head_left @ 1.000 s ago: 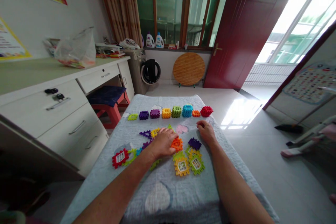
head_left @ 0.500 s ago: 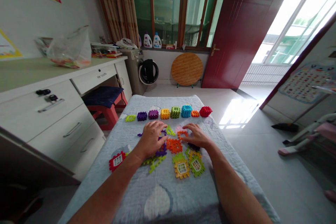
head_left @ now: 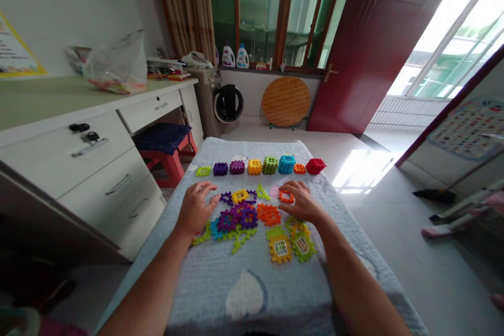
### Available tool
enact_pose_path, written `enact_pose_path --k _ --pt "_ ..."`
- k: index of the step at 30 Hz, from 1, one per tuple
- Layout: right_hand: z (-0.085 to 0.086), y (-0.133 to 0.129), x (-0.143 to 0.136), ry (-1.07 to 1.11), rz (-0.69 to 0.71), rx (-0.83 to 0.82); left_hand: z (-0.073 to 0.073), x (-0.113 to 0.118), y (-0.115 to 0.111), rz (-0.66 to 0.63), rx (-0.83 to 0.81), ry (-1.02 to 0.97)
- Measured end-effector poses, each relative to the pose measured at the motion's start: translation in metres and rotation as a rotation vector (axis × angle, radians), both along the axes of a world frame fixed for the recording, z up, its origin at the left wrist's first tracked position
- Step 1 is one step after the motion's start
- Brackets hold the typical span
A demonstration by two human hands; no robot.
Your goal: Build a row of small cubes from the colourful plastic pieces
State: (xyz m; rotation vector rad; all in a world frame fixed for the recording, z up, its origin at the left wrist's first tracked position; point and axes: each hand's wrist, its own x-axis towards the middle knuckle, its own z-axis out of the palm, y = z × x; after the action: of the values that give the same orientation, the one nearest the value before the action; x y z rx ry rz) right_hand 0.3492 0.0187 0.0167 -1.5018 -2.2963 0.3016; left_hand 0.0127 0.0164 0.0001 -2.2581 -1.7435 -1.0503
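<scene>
My left hand (head_left: 197, 209) is at the left of a loose pile of plastic interlocking tiles, its thumb and fingers apart with nothing between them. Beside it lie a yellow tile (head_left: 240, 196), several purple tiles (head_left: 249, 217) and a blue tile (head_left: 215, 229). My right hand (head_left: 302, 201) has its thumb and fingertips about the edges of an orange square frame tile (head_left: 286, 197). Just left of it is a flat cluster of orange tiles (head_left: 269, 214). Below my right hand are yellow and green tiles with white window grids (head_left: 281, 248).
Across the far side of the cloth-covered table (head_left: 244, 268) runs a row of stacked tiles by colour, including a green stack (head_left: 270, 165), a blue stack (head_left: 287, 164) and a red stack (head_left: 316, 166). A red stool (head_left: 167, 160) and a white desk (head_left: 106, 163) stand to the left.
My left hand has moved left off the pile, uncovering the yellow and purple tiles. The right hand has shifted slightly right along with the orange frame tile. The view has turned a little left.
</scene>
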Motion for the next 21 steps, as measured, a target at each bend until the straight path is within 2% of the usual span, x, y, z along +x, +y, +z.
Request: enact_pose_path --k 3,7,10,13,16,18,21 --pt "0.006 -0.009 -0.015 -0.013 0.168 -0.071 0.004 -0.001 -0.001 -0.003 0.018 -0.064" --pt "0.007 -0.011 -0.024 0.024 0.194 -0.071 0.008 -0.003 -0.002 0.019 0.05 -0.113" --pt "0.005 -0.005 -0.017 0.188 0.198 -0.113 0.007 -0.004 -0.001 0.012 0.024 -0.139" --pt "0.001 0.004 -0.005 0.414 0.061 -0.121 0.005 -0.006 0.0 0.009 -0.011 -0.179" --pt "-0.003 0.014 0.005 0.521 -0.147 0.088 0.004 -0.008 0.001 0.028 -0.019 -0.211" --pt "-0.007 0.019 0.008 0.464 -0.217 0.216 0.003 -0.009 0.001 0.039 -0.026 -0.222" --pt "-0.014 0.021 0.011 0.285 -0.176 0.193 0.002 -0.009 0.001 0.044 -0.044 -0.233"
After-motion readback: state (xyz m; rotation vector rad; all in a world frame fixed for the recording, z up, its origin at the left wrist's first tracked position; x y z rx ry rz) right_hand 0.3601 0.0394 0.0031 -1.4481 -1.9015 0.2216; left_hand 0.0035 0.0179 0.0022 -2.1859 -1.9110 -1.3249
